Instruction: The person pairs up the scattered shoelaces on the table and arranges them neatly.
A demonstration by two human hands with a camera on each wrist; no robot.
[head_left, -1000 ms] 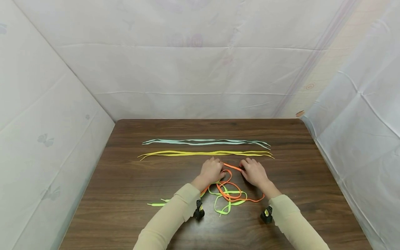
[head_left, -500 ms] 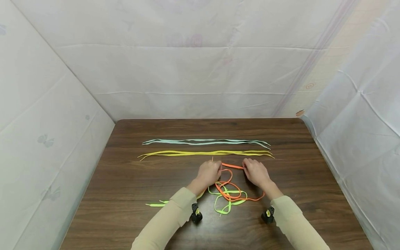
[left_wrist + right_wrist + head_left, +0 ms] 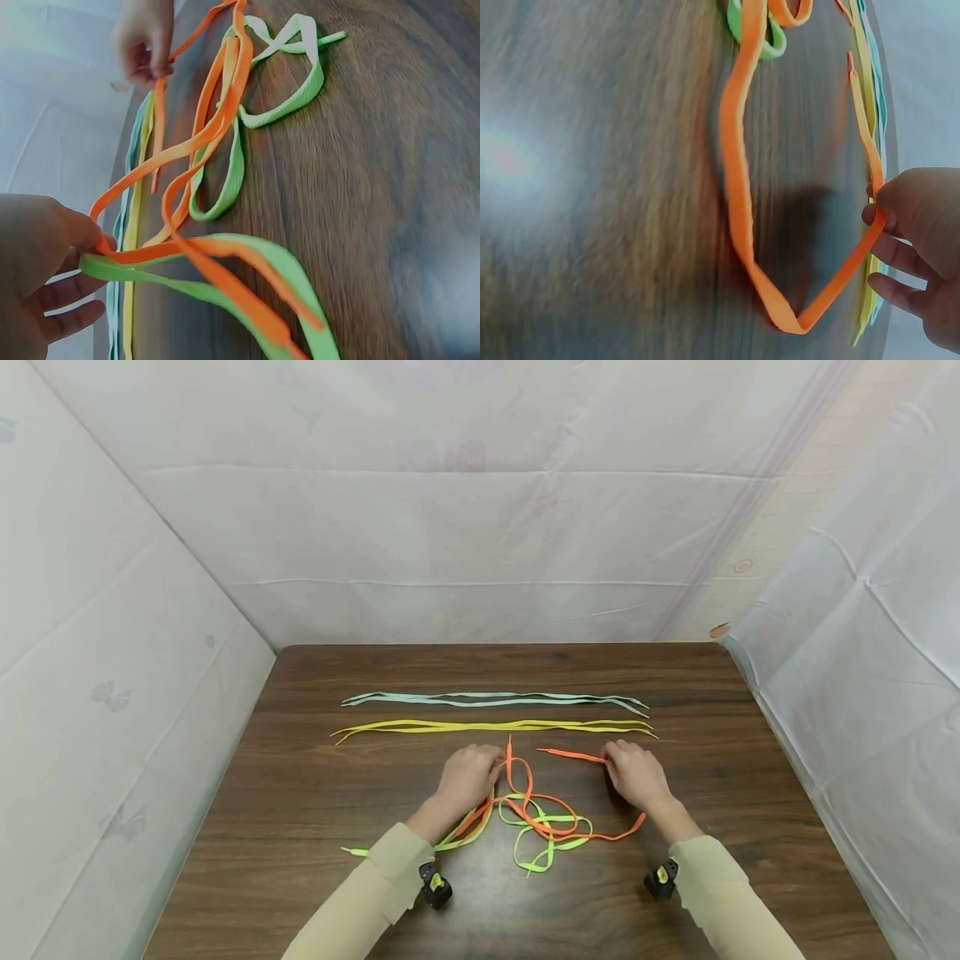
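My left hand (image 3: 463,777) pinches a loop of orange shoelace (image 3: 146,165) between thumb and fingertips. A lime-green shoelace (image 3: 195,289) runs through the same pinch in the left wrist view. With thumb and fingertips, my right hand (image 3: 637,774) holds another stretch of orange shoelace (image 3: 737,180), whose free tip points left. From that grip the lace hangs in a bend and runs back to the tangle. Between the hands, loose orange and green loops (image 3: 534,867) lie on the table. An upright orange tip stands out just right of my left hand.
Two bundles lie stretched side to side beyond the hands: yellow shoelaces (image 3: 480,727) nearer, pale blue shoelaces (image 3: 495,701) farther. The brown wooden table (image 3: 300,793) ends at white sheeting (image 3: 465,560) at the back and sides.
My left hand has moved left and toward me, drawing orange and green lace along. My right hand has shifted right. The orange stretch between them has left the left hand; its tip is free.
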